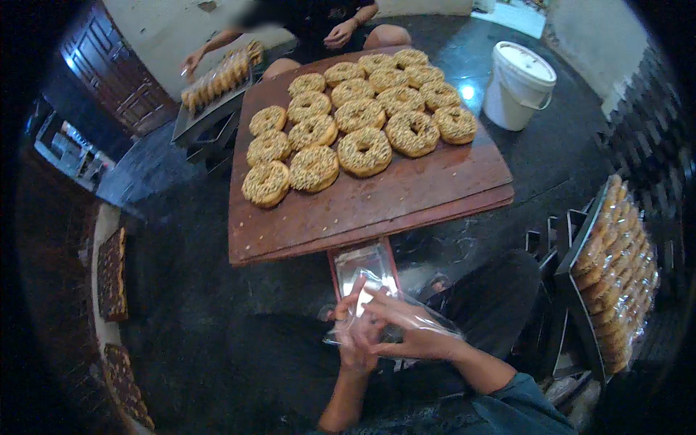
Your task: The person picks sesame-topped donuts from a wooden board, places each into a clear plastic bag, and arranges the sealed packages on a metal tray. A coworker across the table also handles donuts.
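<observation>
Low in the middle of the head view, my left hand point(359, 334) and my right hand point(416, 331) come together on a clear plastic bag point(429, 321). Both are blurred, with the fingers of each on the thin film. Just beyond my fingertips lies a red-rimmed tray point(396, 272) with more clear plastic in it, partly under a wooden board point(348, 223). On the board sit several rows of ring-shaped breads point(364, 151) topped with seeds or chopped nuts. Whether the bag in my hands holds anything is hard to tell.
A person point(340, 32) sits across the board, one hand at a tray of wrapped breads point(217, 81). A white lidded bucket point(516, 87) stands at the back right. Another tray of wrapped breads point(620, 272) rests on metal trays at my right. A wooden door point(122, 65) is at the back left.
</observation>
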Demonstrator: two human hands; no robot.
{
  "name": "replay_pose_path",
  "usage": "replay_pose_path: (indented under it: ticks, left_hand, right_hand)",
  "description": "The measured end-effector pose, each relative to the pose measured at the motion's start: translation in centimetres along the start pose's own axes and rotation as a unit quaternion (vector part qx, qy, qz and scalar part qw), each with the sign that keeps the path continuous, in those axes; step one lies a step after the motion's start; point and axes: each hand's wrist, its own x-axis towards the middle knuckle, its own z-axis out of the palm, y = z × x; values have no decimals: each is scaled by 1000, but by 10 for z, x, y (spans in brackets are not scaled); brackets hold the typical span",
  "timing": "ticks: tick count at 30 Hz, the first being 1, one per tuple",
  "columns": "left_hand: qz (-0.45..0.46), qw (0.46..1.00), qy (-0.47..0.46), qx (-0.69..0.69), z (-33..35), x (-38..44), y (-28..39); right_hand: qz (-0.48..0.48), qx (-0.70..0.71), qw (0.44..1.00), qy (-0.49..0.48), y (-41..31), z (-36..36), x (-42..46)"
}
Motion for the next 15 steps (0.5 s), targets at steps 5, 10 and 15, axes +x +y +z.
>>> replay_pose_path:
  ticks: [5,10,15]
  left_hand:
    - [-8,913,-7,-407,-49,26,-8]
    - [42,896,215,-385,-97,25,23]
    - [-100,843,209,-485,-78,33,5]
  right_hand:
    - [-53,47,990,-124,2,-33,-18]
    - [6,-221,890,399,51,-191,46]
    - [214,-406,797,392,123,-252,116]
